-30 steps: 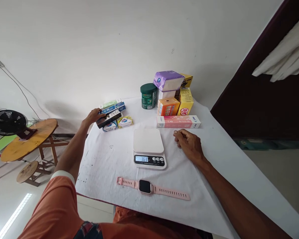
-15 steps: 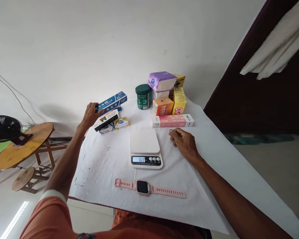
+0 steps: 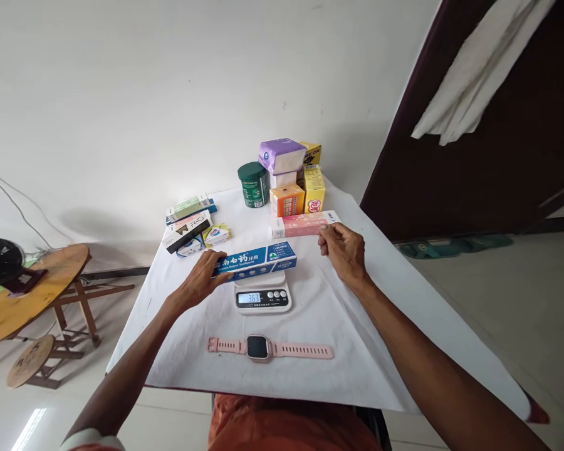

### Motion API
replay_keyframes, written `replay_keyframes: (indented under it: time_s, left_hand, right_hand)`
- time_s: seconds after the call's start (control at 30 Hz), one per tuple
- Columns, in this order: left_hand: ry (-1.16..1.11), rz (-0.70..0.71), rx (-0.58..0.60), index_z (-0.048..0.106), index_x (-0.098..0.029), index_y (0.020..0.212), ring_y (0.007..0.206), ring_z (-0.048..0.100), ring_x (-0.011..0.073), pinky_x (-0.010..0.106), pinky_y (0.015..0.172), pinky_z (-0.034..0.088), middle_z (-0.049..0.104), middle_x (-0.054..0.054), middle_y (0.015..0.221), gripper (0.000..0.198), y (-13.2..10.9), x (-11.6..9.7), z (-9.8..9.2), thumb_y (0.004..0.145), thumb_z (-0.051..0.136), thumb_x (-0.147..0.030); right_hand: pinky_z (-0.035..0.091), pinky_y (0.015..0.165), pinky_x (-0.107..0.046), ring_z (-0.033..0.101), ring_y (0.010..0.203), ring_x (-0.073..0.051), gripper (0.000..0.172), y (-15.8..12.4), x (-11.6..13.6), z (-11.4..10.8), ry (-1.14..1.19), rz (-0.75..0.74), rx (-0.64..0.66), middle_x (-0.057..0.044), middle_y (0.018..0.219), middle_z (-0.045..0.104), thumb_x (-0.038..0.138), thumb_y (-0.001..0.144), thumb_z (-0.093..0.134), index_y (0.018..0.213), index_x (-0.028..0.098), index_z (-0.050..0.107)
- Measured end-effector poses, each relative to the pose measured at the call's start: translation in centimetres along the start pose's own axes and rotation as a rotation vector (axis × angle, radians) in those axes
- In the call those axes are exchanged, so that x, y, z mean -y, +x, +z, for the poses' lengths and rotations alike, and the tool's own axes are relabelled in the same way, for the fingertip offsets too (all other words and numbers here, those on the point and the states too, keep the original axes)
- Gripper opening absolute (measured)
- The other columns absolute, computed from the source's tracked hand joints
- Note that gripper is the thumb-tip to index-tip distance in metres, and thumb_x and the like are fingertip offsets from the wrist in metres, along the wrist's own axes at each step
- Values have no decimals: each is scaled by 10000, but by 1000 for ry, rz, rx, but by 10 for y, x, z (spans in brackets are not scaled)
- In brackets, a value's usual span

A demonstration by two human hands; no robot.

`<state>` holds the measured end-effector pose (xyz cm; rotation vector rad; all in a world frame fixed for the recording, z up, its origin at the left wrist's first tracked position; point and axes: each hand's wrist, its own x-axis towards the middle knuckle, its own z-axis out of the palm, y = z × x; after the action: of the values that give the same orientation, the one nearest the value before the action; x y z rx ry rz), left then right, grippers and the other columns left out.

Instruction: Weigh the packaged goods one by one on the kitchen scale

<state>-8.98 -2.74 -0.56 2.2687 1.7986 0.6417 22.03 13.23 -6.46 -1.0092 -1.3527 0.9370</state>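
Note:
My left hand [image 3: 201,282] grips the left end of a long blue toothpaste box [image 3: 258,261] and holds it lengthwise just over the platform of a small white kitchen scale [image 3: 263,295], whose display reads 363. My right hand [image 3: 342,248] hovers above the white cloth to the right of the scale, fingers curled in, with its fingertips by the near end of a pink box [image 3: 303,223]; I cannot see anything in it. A pink smartwatch [image 3: 267,347] lies flat in front of the scale.
A white cloth covers the table [image 3: 404,338]. At the back left lie a green box [image 3: 188,206], a black-and-white box [image 3: 187,230] and small packets [image 3: 217,235]. Behind stand a green tin [image 3: 253,184], orange box [image 3: 287,200], yellow box [image 3: 314,188] and purple pack [image 3: 282,155]. A round wooden table [image 3: 26,291] stands left.
My left hand lifted the blue toothpaste box off the pile at the back left and carried it over to the scale. My right hand rose slightly and shifted toward the pink box.

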Motion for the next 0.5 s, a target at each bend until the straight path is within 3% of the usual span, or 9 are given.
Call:
replay_keyframes:
  time_s: [0.13, 0.27, 0.37, 0.5]
  left_hand:
    - [-5, -23, 23, 550, -302, 1374, 1190, 599, 284, 454, 1063, 505, 604, 119, 1257, 422, 7, 6, 5, 1015, 540, -523]
    - [11, -67, 53, 455, -306, 1501, 1304, 556, 313, 477, 1118, 469, 543, 132, 1402, 598, 8, 11, -3, 985, 565, -588]
    - [49, -75, -26, 371, -295, 1568, 1311, 550, 313, 483, 1131, 454, 526, 134, 1423, 689, 10, 5, -19, 986, 546, -618]
    - [113, -33, -128, 388, -273, 1546, 1337, 526, 316, 498, 1133, 435, 521, 138, 1443, 686, 19, -11, -35, 989, 525, -649]
  right_hand:
    - [411, 484, -257, 480, 473, -101, 434, 2, 3, -4, -8, -19, -19, 15, 614, 567, 573, 910, 604, 655, 232, 522]
    - [396, 472, -252, 472, 465, -98, 433, 2, 8, -6, 22, -26, -43, 13, 602, 563, 574, 907, 624, 661, 230, 529]
    - [377, 451, -239, 466, 467, -98, 435, 4, 8, -7, 47, -12, -72, 8, 605, 568, 606, 890, 637, 692, 227, 555]
    - [344, 425, -223, 455, 461, -93, 429, 6, 10, -7, 105, -17, -94, 15, 606, 566, 589, 873, 671, 684, 226, 544]
